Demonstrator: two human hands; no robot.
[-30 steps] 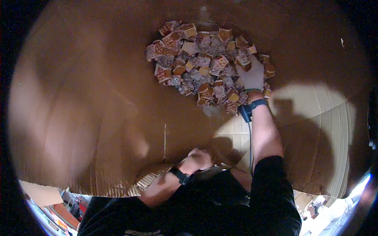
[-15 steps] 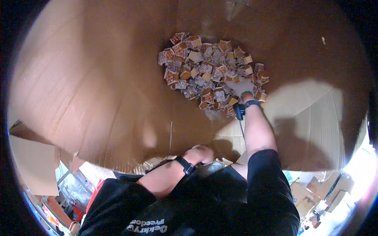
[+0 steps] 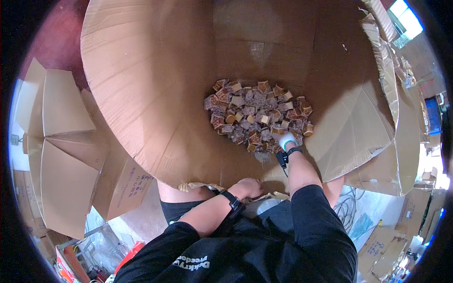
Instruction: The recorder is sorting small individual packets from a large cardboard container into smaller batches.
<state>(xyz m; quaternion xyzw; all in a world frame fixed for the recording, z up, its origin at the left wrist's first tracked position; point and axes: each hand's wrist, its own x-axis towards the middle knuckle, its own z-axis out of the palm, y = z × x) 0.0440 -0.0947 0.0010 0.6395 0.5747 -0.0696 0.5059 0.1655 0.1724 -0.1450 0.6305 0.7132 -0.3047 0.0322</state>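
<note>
Deep inside a large round-walled cardboard box (image 3: 155, 108) lies a pile of small house-shaped pieces (image 3: 226, 106), tan and reddish brown. Many look wrapped in clear bubble wrap. My right hand (image 3: 287, 139), pale with glare, reaches down to the near right side of the pile and touches the pieces there. Its fingertips blend into them, so any grip is hidden. A black strap with a small device (image 3: 282, 158) is on that wrist. My left hand (image 3: 249, 187) is curled over the box's near torn edge, and a black watch (image 3: 233, 202) sits on its wrist.
Opened cardboard cartons (image 3: 68, 170) stand outside the box at the left. More cartons (image 3: 384, 250) lie at the lower right, beside coiled cable (image 3: 348, 207) on the floor. The box's right rim (image 3: 389, 89) is ragged. A red thing (image 3: 130, 254) shows at the lower left.
My view has drawn back, so the box rim and surrounding cartons now show. My right hand remains at the pile's near right side; the left hand stays at the near edge.
</note>
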